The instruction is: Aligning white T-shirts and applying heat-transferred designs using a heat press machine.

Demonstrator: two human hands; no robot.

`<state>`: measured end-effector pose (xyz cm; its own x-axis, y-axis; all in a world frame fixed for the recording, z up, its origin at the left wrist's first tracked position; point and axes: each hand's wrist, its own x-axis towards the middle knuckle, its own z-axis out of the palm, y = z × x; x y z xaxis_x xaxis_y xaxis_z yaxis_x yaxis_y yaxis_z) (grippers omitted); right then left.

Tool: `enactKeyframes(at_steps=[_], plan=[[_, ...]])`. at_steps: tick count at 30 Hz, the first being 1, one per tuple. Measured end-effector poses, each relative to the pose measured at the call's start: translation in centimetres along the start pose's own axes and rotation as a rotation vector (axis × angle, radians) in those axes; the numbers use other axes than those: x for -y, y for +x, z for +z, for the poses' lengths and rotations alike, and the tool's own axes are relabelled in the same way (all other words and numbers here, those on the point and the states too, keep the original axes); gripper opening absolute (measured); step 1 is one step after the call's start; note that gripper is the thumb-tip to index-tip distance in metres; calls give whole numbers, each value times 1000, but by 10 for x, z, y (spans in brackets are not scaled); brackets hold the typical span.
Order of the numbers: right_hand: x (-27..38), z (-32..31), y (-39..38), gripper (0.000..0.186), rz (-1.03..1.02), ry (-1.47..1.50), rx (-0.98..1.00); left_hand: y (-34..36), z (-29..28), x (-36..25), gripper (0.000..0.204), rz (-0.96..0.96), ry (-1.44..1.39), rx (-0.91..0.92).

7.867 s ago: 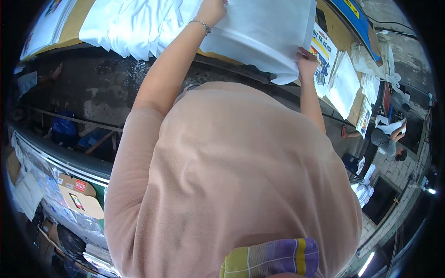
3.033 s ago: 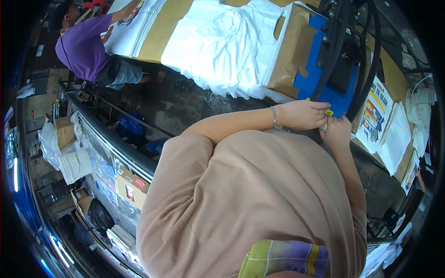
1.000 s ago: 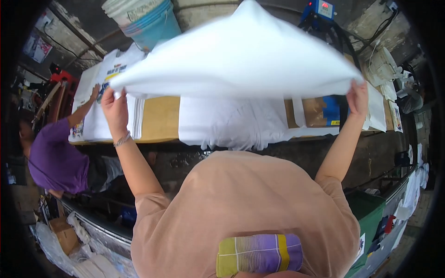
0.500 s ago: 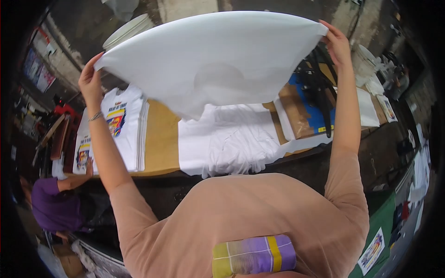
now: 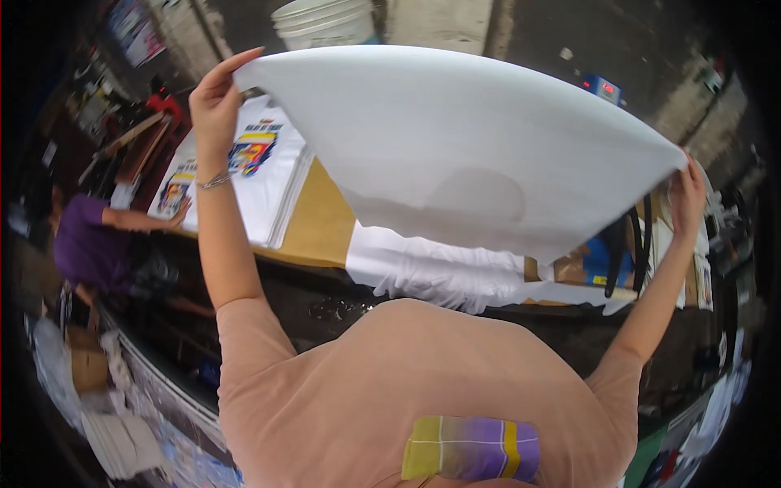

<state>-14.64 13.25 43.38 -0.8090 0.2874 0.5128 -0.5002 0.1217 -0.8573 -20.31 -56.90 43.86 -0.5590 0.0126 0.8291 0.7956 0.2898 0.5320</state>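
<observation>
A broad sheet of white cloth [image 5: 423, 130] is stretched between my raised hands, with a round shadow on its lower part. My left hand [image 5: 216, 110] pinches its upper left corner between thumb and fingers. At the opposite corner, lower down, my right hand [image 5: 688, 199] grips the edge. Below the cloth, crumpled white fabric [image 5: 431, 264] lies along the table's near edge, partly covered from view. Behind my left wrist is a stack of white T-shirts [image 5: 277, 183] with a colourful print on top.
The tan tabletop [image 5: 321, 224] shows between the shirts and the fabric. A black metal frame [image 5: 622, 256] stands near my right forearm. Beyond the table are a white bucket [image 5: 325, 24] and a blue box with a lit display [image 5: 603, 88]. At left, a person in purple [image 5: 93, 244] touches printed shirts.
The view has turned, shifting the table. My right hand is now lower and farther right in view, so the cloth slants down to the right. Both hands keep their corners.
</observation>
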Motion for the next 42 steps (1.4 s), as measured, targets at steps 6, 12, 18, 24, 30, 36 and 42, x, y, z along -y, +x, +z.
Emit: enactKeyframes(at_steps=[6,12,18,24,30,36,42], plan=[[-8,-34,-8,33,-65,70,37,-17,-13,-29,34,28,33,-75],[5,-66,-99,34,-150,42,-50,-91,-51,-62,22,47,181,-180],[16,-63,-159,34,-115,-82,-56,-138,-80,-64,22,-45,119,-56],[-20,-13,-141,33,63,-187,-145,-134,-45,-15,24,-388,133,-56],[-114,45,-110,28,299,-388,45,-134,9,70,26,-624,35,244],[-241,99,-94,20,618,-326,8,-174,48,184,26,-908,-57,481],[-380,138,-92,22,810,-342,-65,-233,100,290,22,-1122,31,446]])
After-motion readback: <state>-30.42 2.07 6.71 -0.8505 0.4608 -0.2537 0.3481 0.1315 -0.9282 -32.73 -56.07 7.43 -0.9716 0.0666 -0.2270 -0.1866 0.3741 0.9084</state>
